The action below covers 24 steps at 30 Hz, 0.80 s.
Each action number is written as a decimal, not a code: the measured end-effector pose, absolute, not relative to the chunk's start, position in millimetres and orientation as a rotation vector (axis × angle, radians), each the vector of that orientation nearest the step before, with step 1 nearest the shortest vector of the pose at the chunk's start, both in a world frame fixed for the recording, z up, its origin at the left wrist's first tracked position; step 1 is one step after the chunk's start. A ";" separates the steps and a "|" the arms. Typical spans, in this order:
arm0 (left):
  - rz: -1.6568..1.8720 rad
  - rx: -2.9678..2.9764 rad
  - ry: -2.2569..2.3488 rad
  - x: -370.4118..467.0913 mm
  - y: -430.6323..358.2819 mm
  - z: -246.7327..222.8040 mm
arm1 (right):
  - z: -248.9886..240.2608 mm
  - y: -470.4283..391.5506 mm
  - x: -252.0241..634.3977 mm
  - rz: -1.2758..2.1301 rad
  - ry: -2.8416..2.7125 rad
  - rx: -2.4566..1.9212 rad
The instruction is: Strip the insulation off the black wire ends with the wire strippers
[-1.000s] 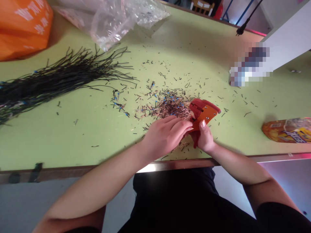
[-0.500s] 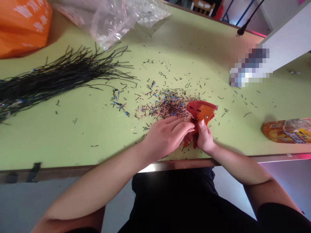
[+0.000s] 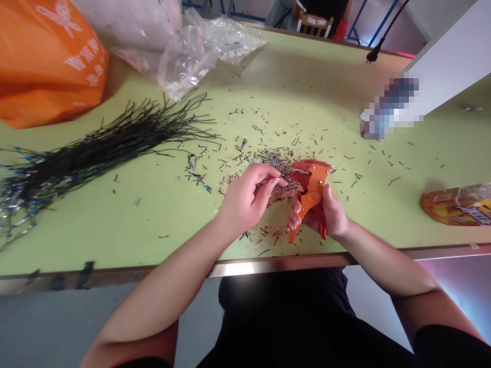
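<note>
My right hand (image 3: 332,212) is wrapped round the handles of an orange and red wire stripper (image 3: 314,190), whose head points up and away from me. To its left, my left hand (image 3: 247,197) is closed in a pinch on a thin black wire (image 3: 283,177), mostly hidden by the fingers. The fingertips are just short of the stripper's jaws. Beneath and behind both hands lies a pile of copper strands and black offcuts (image 3: 286,191) with blue bits among them.
A bundle of long black wires (image 3: 115,143) with blue ends lies at the left. Behind it are an orange bag (image 3: 49,66) and clear plastic bags (image 3: 192,56). A snack packet (image 3: 456,204) lies right. A black plug (image 3: 374,52) hangs near a white panel (image 3: 452,61).
My left hand has drawn back left from the stripper, its fingers now pinched in front of the jaws. The stripper's handles have spread and more of its orange body shows. The view has shifted slightly.
</note>
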State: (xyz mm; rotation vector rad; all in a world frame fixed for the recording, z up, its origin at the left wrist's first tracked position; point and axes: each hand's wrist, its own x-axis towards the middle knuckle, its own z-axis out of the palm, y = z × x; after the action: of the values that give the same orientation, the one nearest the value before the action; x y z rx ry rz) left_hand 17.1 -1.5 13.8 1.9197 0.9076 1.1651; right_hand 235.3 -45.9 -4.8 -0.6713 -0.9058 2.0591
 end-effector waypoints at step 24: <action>1.194 2.192 1.118 18.8 2.5 8.0 | -8.9 -51.4 233.0 2.128 -0.915 -0.597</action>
State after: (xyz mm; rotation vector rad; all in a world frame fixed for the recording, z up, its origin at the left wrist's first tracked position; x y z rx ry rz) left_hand 18.8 2.5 8.0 2.1924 1.1180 1.1941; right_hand 233.0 -51.4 -8.9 -0.5970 -0.9150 2.1278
